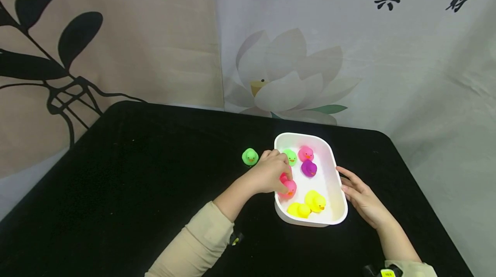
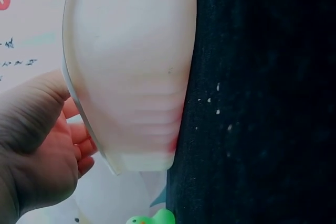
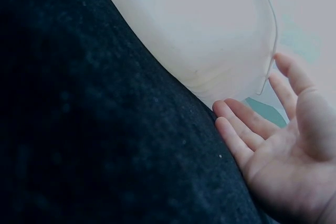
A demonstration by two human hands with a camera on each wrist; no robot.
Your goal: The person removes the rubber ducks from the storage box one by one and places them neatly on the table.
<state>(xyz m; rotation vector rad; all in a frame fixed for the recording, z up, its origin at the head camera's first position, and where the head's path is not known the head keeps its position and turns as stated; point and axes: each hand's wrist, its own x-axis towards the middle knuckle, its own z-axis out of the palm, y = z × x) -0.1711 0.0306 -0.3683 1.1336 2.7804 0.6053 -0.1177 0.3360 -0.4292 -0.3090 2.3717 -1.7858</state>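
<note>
A white plastic basin point(image 1: 329, 178) stands on the black table with several rubber ducks inside. My left hand point(image 1: 269, 173) reaches over its left rim, thumb and forefinger curled about a pink rubber duck point(image 1: 289, 187). Part of another pink duck point(image 1: 283, 177) shows under those fingers. In the left wrist view the basin's wall point(image 2: 131, 77) hides the fingertips of the left hand point(image 2: 47, 135). On the basin's right side, my right hand point(image 1: 362, 199) touches the outer wall with extended fingers; the right wrist view shows this hand point(image 3: 283, 156) with its palm visible.
Also in the basin are a green duck point(image 1: 290, 157), a pink duck point(image 1: 305, 153), a purple duck point(image 1: 308, 168) and two yellow ducks point(image 1: 315, 200). Outside, left of the basin, sits another green duck point(image 1: 249, 157). A printed cloth point(image 1: 294, 74) hangs behind the table.
</note>
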